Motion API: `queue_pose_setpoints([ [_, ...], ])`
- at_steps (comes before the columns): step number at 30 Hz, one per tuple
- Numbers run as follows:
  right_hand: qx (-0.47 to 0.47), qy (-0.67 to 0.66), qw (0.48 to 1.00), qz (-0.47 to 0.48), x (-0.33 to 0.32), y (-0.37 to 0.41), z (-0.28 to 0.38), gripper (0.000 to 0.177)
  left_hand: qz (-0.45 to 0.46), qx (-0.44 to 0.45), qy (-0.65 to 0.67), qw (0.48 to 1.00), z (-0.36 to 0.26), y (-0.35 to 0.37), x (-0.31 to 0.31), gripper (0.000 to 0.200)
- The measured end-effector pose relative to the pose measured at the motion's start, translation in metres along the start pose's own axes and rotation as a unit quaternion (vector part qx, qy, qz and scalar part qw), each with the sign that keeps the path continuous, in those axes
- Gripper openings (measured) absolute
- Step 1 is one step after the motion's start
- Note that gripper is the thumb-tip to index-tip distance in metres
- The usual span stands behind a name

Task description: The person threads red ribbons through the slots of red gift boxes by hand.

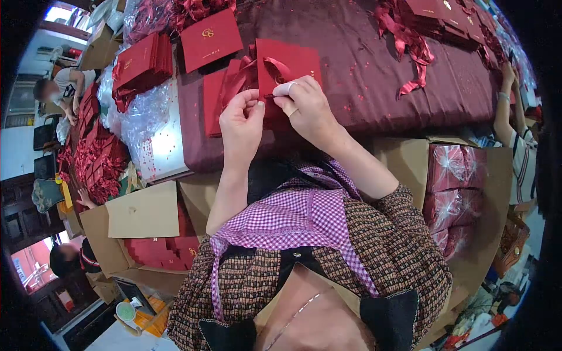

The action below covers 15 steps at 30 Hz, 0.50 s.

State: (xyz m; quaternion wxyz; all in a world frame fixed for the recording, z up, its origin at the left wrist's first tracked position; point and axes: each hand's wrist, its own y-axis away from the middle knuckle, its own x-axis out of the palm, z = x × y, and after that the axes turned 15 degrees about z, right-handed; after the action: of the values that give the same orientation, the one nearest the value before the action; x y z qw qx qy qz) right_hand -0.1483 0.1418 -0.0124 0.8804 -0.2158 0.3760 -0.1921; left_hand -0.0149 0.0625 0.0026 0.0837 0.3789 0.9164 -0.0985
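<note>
A red card bag (pixel 298 61) with a gold mark and a red ribbon (pixel 276 65) lies on the dark red cloth under my hands. My left hand (pixel 243 120) is closed in a pinch at the bag's lower left edge; what sits between its fingertips is too small to name. White wrapping covers a fingertip of my right hand (pixel 305 108), which is pinched close beside the left one, over the bag; its hold is also too small to make out. More red bags (pixel 215 96) lie partly under this bag, to its left.
A dark red cloth (pixel 363 76) covers the table. Stacked red bags (pixel 143 61) stand at the left, with another red bag (pixel 211 41) nearby. Open cartons (pixel 143 210) (pixel 494 193) flank my body. A person's arms (pixel 504 108) are at the right; other people are at the left.
</note>
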Motion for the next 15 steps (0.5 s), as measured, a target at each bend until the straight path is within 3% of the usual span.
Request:
queue_pose_setpoints([
  [7, -0.028, 0.082, 0.996, -0.009, -0.001, -0.001, 0.004, 0.011, 0.012, 0.003, -0.030, 0.999, 0.002, 0.002, 0.002, 0.019],
  [12, -0.034, 0.249, 0.965, 0.072, -0.011, -0.005, 0.017, 0.009, 0.009, 0.050, -0.083, 0.995, 0.000, 0.002, 0.010, 0.019],
  [15, -0.047, 0.276, 0.954, 0.106, -0.019, -0.007, 0.020, 0.010, 0.005, 0.079, -0.141, 0.987, -0.009, 0.002, 0.015, 0.018],
])
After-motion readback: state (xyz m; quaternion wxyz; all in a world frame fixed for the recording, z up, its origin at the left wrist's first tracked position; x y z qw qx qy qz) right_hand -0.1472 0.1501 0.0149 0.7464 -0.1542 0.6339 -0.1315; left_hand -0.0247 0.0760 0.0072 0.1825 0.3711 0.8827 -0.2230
